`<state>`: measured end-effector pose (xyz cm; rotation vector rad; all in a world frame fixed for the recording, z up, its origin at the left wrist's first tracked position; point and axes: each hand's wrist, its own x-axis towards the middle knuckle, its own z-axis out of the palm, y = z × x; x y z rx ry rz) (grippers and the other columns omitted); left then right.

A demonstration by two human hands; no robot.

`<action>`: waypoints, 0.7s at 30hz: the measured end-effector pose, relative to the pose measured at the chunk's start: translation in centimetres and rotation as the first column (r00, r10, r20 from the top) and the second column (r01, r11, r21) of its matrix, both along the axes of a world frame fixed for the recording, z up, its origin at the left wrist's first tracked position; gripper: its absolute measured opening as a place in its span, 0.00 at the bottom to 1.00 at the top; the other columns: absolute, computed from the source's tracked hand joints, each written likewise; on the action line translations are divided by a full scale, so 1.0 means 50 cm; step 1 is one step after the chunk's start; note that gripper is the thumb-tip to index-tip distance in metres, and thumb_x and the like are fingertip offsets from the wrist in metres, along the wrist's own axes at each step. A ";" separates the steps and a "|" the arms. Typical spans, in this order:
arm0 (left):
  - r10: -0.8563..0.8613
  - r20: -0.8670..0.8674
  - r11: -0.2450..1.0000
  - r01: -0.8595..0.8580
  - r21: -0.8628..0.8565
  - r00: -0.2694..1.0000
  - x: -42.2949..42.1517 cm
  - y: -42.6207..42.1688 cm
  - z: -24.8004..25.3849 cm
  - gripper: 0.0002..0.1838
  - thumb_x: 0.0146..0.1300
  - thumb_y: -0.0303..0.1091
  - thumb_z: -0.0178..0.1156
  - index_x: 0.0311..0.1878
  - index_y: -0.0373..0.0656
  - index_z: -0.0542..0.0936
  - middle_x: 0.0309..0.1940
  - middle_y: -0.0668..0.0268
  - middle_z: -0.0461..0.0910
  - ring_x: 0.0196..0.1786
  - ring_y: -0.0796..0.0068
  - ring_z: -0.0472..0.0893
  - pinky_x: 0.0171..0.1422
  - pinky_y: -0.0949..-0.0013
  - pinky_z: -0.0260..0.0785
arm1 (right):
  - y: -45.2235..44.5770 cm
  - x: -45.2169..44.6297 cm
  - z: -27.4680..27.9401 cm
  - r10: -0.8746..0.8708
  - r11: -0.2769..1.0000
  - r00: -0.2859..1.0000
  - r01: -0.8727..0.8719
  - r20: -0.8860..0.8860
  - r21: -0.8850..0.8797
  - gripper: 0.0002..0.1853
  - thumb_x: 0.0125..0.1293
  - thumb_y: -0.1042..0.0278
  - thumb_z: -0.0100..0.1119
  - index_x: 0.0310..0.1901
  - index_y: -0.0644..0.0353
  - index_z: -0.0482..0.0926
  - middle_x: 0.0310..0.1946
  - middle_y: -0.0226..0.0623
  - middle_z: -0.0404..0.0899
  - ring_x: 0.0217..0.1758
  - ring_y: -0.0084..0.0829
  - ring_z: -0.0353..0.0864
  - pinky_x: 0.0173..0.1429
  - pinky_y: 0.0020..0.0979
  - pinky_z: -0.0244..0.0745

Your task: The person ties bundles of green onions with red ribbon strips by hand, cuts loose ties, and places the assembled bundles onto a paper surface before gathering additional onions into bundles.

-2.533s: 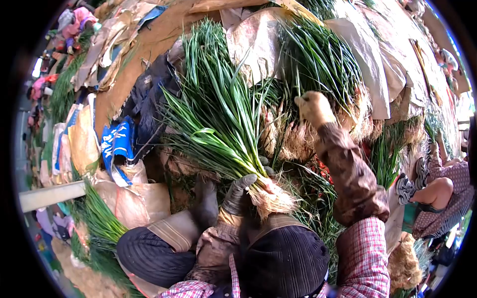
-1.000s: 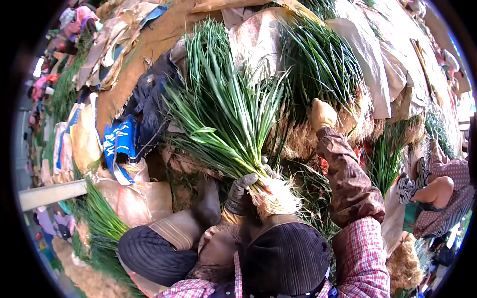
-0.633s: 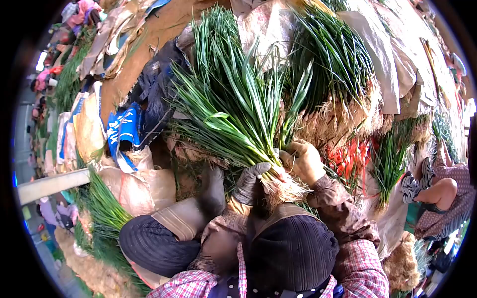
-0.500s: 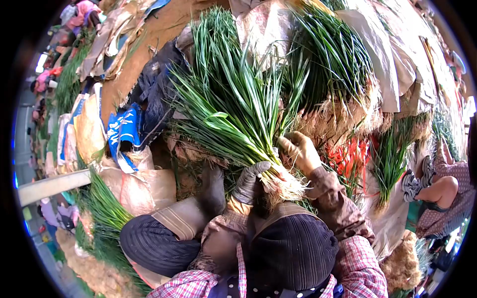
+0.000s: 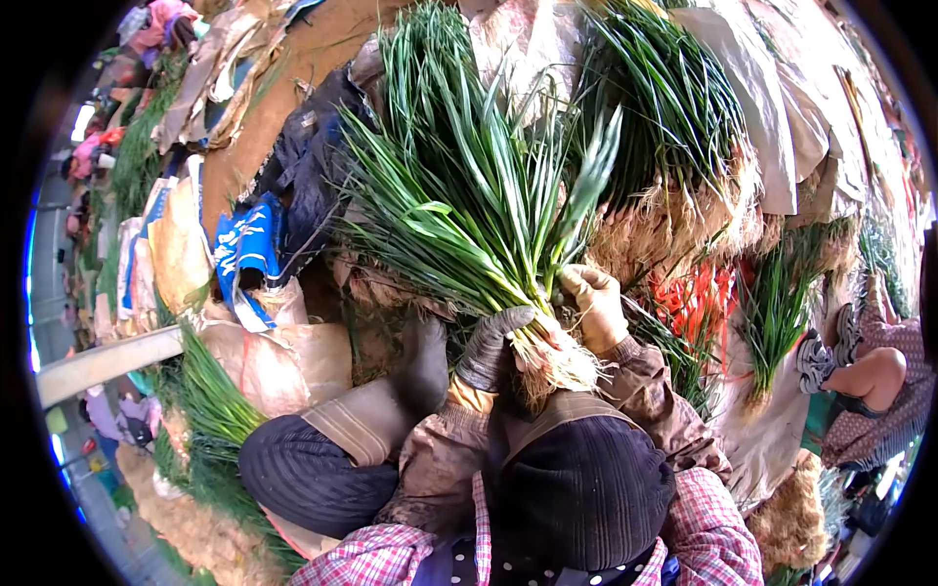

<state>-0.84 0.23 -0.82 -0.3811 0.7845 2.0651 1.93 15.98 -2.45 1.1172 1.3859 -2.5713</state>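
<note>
A crowded, shared place for handling fresh produce at ground level; whether shed or market cannot be told. A bunch of leafy plants [image 5: 498,254], roots attached, is at the centre; a rooted heap [image 5: 674,98] lies between 1 and 2 o'clock, more greens [image 5: 220,396] at 8. Pale sheeting [image 5: 747,93] spreads at 2 o'clock. A person in pink [image 5: 161,29] is at 10 o'clock, a seated person [image 5: 884,420] just past 3.

Brightly lit brown floor [image 5: 327,44], pale beam [image 5: 112,367]
</note>
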 end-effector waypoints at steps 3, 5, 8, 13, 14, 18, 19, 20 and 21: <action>-0.003 -0.020 0.997 0.002 -0.073 1.000 -0.003 0.001 0.009 0.20 0.53 0.32 0.63 0.48 0.33 0.75 0.39 0.59 0.80 0.39 0.67 0.81 0.48 0.68 0.75 | 0.007 0.007 -0.001 -0.104 0.967 0.993 0.115 0.060 -0.227 0.08 0.66 0.68 0.56 0.41 0.64 0.77 0.29 0.39 0.81 0.25 0.26 0.78 0.29 0.26 0.76; 0.004 -0.067 0.994 -0.011 -0.105 0.998 -0.003 0.003 -0.007 0.19 0.53 0.32 0.63 0.48 0.33 0.75 0.38 0.59 0.81 0.39 0.67 0.81 0.48 0.69 0.74 | 0.001 0.004 -0.002 -0.153 0.947 0.988 0.148 0.003 -0.287 0.09 0.66 0.67 0.55 0.42 0.62 0.77 0.30 0.37 0.81 0.25 0.27 0.78 0.30 0.26 0.77; -0.052 -0.063 0.987 0.042 -0.156 0.997 -0.005 -0.002 -0.005 0.18 0.53 0.32 0.64 0.46 0.33 0.76 0.35 0.59 0.81 0.36 0.68 0.81 0.46 0.70 0.74 | 0.007 -0.017 0.025 -0.157 0.930 0.984 0.177 0.087 -0.322 0.11 0.65 0.64 0.58 0.44 0.61 0.77 0.30 0.34 0.80 0.26 0.25 0.78 0.30 0.24 0.77; -0.052 -0.189 0.969 0.003 -0.247 0.981 0.008 -0.005 -0.063 0.19 0.52 0.32 0.63 0.46 0.31 0.75 0.32 0.57 0.81 0.33 0.67 0.81 0.41 0.69 0.76 | 0.017 -0.020 -0.039 0.017 0.992 0.993 -0.002 0.119 -0.123 0.08 0.65 0.66 0.59 0.37 0.62 0.77 0.25 0.33 0.78 0.23 0.21 0.76 0.24 0.22 0.72; -0.029 -0.161 0.976 -0.007 -0.217 0.987 0.009 -0.004 -0.063 0.19 0.52 0.32 0.63 0.46 0.31 0.75 0.33 0.57 0.81 0.33 0.67 0.81 0.41 0.69 0.76 | 0.019 -0.016 -0.055 0.055 0.996 0.991 -0.046 0.119 -0.081 0.07 0.65 0.67 0.59 0.36 0.63 0.77 0.24 0.33 0.78 0.23 0.21 0.76 0.23 0.22 0.71; -0.015 -0.105 0.989 -0.001 -0.151 0.994 0.011 0.000 -0.065 0.19 0.52 0.31 0.64 0.47 0.31 0.75 0.35 0.58 0.80 0.36 0.67 0.81 0.43 0.70 0.75 | 0.026 -0.005 -0.073 0.274 0.959 0.945 -0.256 0.179 -0.120 0.05 0.63 0.72 0.59 0.34 0.65 0.76 0.23 0.33 0.77 0.22 0.22 0.75 0.23 0.23 0.71; -0.026 -0.106 0.989 0.010 -0.150 0.994 0.010 -0.002 -0.067 0.19 0.52 0.30 0.64 0.47 0.31 0.75 0.36 0.58 0.80 0.36 0.67 0.80 0.44 0.70 0.75 | 0.032 -0.004 -0.069 0.312 0.949 0.932 -0.296 0.182 -0.110 0.04 0.63 0.73 0.59 0.34 0.66 0.77 0.23 0.33 0.78 0.22 0.22 0.75 0.23 0.24 0.71; -0.034 -0.138 0.986 0.010 -0.169 0.990 0.012 -0.003 -0.067 0.19 0.52 0.30 0.64 0.47 0.31 0.75 0.36 0.58 0.80 0.36 0.68 0.80 0.44 0.70 0.75 | 0.044 0.000 -0.104 0.401 0.911 0.893 -0.412 0.202 0.012 0.06 0.62 0.73 0.59 0.37 0.67 0.79 0.25 0.35 0.80 0.22 0.23 0.76 0.25 0.25 0.73; -0.042 -0.171 0.982 0.010 -0.188 0.984 0.010 0.000 -0.053 0.19 0.52 0.29 0.64 0.46 0.31 0.76 0.36 0.58 0.80 0.36 0.68 0.80 0.45 0.71 0.75 | 0.051 -0.002 -0.106 0.468 0.859 0.845 -0.503 0.259 0.089 0.08 0.62 0.72 0.60 0.38 0.68 0.80 0.26 0.36 0.81 0.23 0.23 0.76 0.26 0.25 0.73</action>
